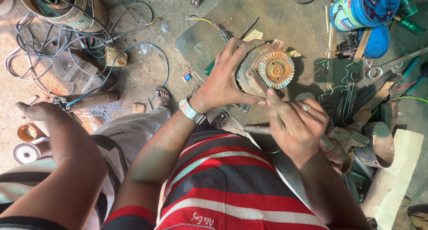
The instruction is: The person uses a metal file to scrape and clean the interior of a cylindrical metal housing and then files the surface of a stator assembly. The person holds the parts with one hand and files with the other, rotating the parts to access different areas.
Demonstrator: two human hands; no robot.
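left hand [227,78], wristwatch on its wrist, spread over the rim of a round rusty metal motor housing [256,74] and clamped on its edge, fingers on top, thumb below; housing lies on a dark metal sheet [267,20] on the ground, straight ahead of the person; a ribbed orange-rust disc [276,69] sits in its centre; right hand [296,123], ring on one finger, closed on a thin flat metal tool [259,81] whose tip rests at the disc's left edge; a second person's arm [58,145] reaches in at far left, well apart; blue plastic bucket [368,7] at upper right; grey tangled cables [89,47] at upper left; rusty pipe parts [370,136] just right of the right hand
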